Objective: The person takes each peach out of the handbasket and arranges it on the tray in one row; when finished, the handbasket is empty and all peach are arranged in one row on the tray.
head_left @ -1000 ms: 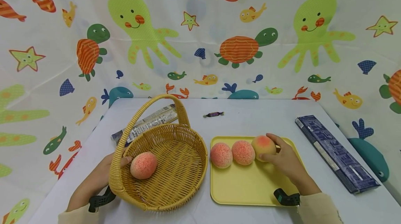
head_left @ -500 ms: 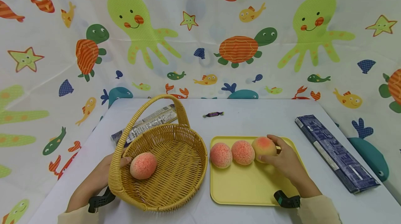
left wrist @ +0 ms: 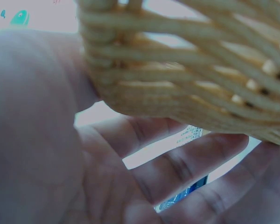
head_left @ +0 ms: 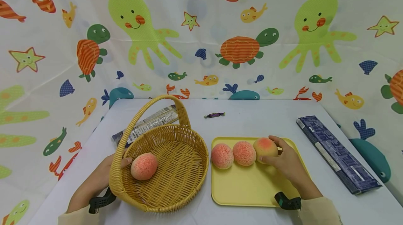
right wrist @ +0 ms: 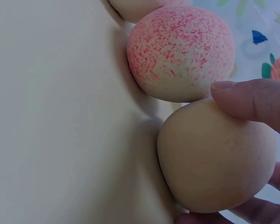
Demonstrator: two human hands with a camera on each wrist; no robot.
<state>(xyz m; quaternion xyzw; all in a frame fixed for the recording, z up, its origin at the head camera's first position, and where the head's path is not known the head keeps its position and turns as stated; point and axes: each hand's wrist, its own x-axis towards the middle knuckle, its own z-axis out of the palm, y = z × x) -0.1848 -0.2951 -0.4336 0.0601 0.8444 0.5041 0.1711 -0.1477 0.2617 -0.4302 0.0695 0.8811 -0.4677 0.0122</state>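
Note:
A woven wicker basket [head_left: 176,169] with a tall handle stands at the left front and holds one pink speckled peach [head_left: 144,166]. My left hand [head_left: 121,163] grips the basket's left rim, thumb over the edge beside that peach. In the left wrist view, my fingers [left wrist: 186,168] lie against the basket wall [left wrist: 186,88]. On a yellow tray [head_left: 248,186] lie three peaches in a row. My right hand [head_left: 273,151] grips the rightmost, yellower peach [head_left: 264,147], which rests on the tray [right wrist: 51,116]. In the right wrist view, my thumb [right wrist: 252,100] lies on this peach [right wrist: 214,158], which touches its speckled neighbour [right wrist: 179,51].
A long dark blue box [head_left: 338,153] lies at the table's right edge. A flat printed packet [head_left: 151,121] sits behind the basket, and a small wrapped candy [head_left: 214,114] lies mid-table at the back. A sea-creature cloth hangs behind and at both sides.

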